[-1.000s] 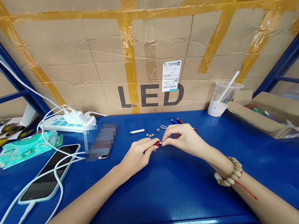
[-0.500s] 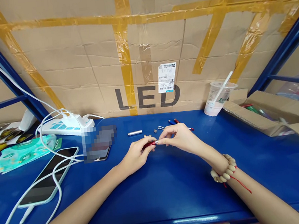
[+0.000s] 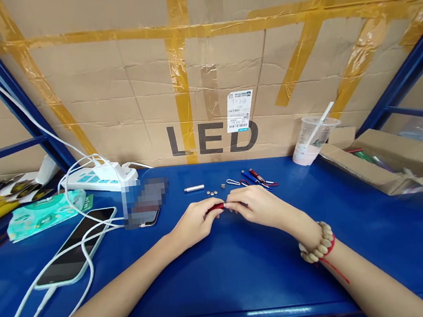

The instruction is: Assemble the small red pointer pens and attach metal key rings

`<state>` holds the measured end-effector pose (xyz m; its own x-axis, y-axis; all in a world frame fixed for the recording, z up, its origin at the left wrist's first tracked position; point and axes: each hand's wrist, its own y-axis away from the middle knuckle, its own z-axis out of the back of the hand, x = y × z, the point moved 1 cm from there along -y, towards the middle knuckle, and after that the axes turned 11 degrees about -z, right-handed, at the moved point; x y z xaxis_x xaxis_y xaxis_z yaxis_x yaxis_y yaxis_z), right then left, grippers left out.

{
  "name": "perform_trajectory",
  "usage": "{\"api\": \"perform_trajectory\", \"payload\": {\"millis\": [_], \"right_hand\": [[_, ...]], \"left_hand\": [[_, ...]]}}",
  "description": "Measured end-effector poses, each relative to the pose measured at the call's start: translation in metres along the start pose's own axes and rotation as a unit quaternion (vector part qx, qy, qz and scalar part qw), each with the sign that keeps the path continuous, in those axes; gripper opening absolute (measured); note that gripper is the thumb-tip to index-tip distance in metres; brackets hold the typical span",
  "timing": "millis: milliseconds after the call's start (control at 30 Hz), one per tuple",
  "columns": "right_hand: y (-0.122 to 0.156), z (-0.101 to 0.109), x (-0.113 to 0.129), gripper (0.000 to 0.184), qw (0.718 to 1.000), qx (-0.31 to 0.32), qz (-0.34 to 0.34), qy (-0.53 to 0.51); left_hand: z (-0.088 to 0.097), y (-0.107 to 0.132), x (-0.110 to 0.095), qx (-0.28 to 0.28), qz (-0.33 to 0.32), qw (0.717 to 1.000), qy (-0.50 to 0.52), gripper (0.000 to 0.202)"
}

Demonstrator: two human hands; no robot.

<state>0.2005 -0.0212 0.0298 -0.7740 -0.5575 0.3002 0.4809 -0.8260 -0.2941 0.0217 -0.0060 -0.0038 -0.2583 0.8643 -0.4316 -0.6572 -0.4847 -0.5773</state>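
Note:
Both hands meet low over the middle of the blue shelf top. My left hand pinches a small red tube by its left end. My right hand, with a bead bracelet on the wrist, has its fingertips closed on the tube's right end. Just behind the hands lie a few small round button cells, a silver tube, a small silver part, and blue and red little pen-like lights with clips.
A phone on a white cable, a second blurred phone, a power strip and a green wipes pack lie left. A plastic cup with straw and an open carton stand right. A taped cardboard wall closes the back.
My right hand has dropped from a raised pinch to lie lower and flatter against the red tube's end. The left hand keeps its grip. The view shifted slightly.

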Motion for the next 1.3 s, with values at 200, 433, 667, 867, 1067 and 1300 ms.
{"api": "perform_trajectory", "payload": {"millis": [200, 433, 667, 867, 1067, 1300], "right_hand": [[-0.002, -0.01, 0.009, 0.035, 0.988, -0.001, -0.093, -0.12], [-0.004, -0.018, 0.007, 0.037, 0.931, 0.053, -0.182, -0.313], [-0.006, -0.017, -0.002, 0.042, 0.946, 0.06, -0.159, -0.278], [-0.006, -0.004, -0.012, 0.029, 0.977, -0.127, -0.113, -0.125], [-0.002, -0.001, -0.01, 0.016, 0.986, -0.163, 0.0, -0.037], [-0.002, 0.002, -0.008, 0.012, 0.987, -0.154, 0.049, -0.017]], "left_hand": [[-0.001, 0.002, 0.002, -0.082, -0.121, 0.987, -0.072, 0.021], [0.0, -0.001, 0.005, -0.09, -0.109, 0.988, -0.066, 0.023], [0.001, -0.003, 0.004, -0.082, -0.006, 0.995, -0.049, 0.02], [0.003, -0.007, 0.001, -0.081, 0.051, 0.995, 0.009, 0.019], [0.002, -0.008, -0.001, -0.05, 0.059, 0.997, 0.024, 0.019], [0.002, -0.007, -0.004, -0.007, 0.08, 0.994, 0.079, 0.017]]}}
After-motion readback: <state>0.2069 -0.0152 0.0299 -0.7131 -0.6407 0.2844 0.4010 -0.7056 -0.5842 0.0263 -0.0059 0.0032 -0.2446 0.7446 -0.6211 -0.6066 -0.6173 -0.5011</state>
